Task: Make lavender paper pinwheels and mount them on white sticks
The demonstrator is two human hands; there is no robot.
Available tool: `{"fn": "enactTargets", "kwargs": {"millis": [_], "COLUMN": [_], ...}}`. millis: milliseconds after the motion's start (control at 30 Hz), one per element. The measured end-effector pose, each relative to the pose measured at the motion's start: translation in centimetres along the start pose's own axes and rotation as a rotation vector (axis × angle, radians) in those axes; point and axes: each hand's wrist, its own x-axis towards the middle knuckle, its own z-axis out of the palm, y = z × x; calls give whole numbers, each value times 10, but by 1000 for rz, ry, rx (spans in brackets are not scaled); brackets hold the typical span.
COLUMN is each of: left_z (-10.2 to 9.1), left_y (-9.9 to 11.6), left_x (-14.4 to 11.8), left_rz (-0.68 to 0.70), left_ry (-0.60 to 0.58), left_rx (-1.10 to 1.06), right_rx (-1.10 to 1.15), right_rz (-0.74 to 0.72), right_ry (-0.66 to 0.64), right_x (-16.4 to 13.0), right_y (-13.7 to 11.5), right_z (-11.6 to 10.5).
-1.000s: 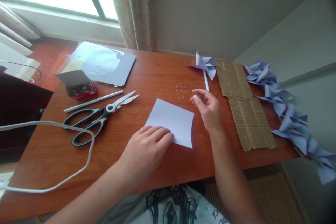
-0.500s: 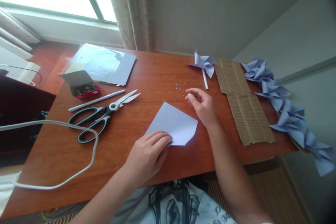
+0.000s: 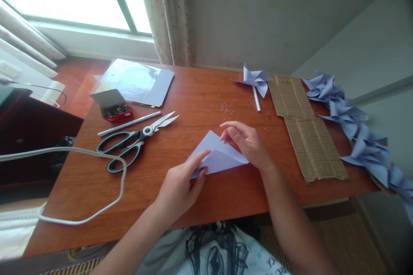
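A pale lilac square of paper (image 3: 217,156) lies on the wooden table (image 3: 193,90) in front of me, with one corner lifted and folded over. My left hand (image 3: 180,187) pinches its near left corner between thumb and fingers. My right hand (image 3: 247,142) rests on the paper's right side, its fingers touching the far edge. A few tiny beads (image 3: 227,108) are scattered just beyond the paper.
Black-handled scissors (image 3: 135,142) and a white stick (image 3: 129,123) lie to the left, with a red box of pins (image 3: 112,105) and a sheet stack (image 3: 138,81) behind. A white cable (image 3: 80,180) loops at left. A finished pinwheel (image 3: 254,80), corrugated cardboard (image 3: 306,129) and several more pinwheels (image 3: 351,124) sit at right.
The paper was flat; my left hand has lifted its near corner and folded it over. My right hand moved from above the table down onto the paper.
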Motion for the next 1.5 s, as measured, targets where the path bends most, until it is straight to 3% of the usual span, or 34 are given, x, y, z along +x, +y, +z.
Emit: {"fn": "enactTargets", "kwargs": {"millis": [133,267,567,767,933,1167,1300,1500], "left_z": [-5,-4,3,4,4,5,4,4], "left_y": [-1,0,-1,-1,-2,-3,-2,0], "left_x": [4,8,9,10,9,8,7,10], "left_rz": [-80,-15,14,15,9,8,3,-1], "left_ry": [-58,-30,-2,12,15,22,27,76], "left_rx": [-12,52,133,156,164,157,144,110], "right_rx": [-156,-338,-370,-580,-681,-605,-494,-130], "right_rz": [0,-76,-109,-288,-301,-285,-164,22], "right_ry": [32,91,52,-36,-89,-129,-99,-104], "right_x": [-13,-14,-14,-10,-10,-10,-13,-17], "right_y": [1,5,6,12,12,7,6,4], "right_z": [6,7,6,7,12,10,7,5]}}
